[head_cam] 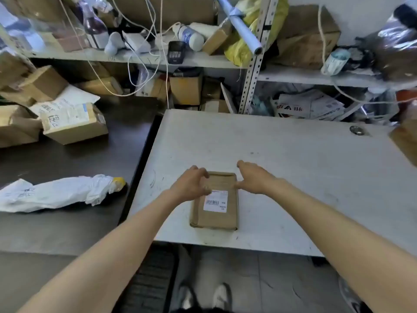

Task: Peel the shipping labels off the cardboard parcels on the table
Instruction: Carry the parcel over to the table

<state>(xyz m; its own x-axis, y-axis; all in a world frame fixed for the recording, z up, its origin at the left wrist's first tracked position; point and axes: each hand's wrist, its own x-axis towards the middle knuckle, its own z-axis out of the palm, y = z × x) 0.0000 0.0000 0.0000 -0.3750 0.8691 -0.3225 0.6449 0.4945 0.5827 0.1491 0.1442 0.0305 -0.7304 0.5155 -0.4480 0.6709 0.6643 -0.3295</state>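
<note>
A flat cardboard parcel [216, 213] lies near the front edge of the white table [293, 177]. A white shipping label [216, 201] with a barcode is stuck on its top. My left hand [190, 185] grips the parcel's far left corner, fingers curled over the edge and thumb near the label's top left corner. My right hand [253, 177] sits at the parcel's far right edge, thumb touching the side and fingers loosely spread above the table.
A dark table on the left carries a white plastic mailer [56, 193] and a pile of cardboard boxes [74, 125]. Cluttered metal shelves [252, 64] stand behind. Another cardboard box [406, 141] pokes in at the table's right edge.
</note>
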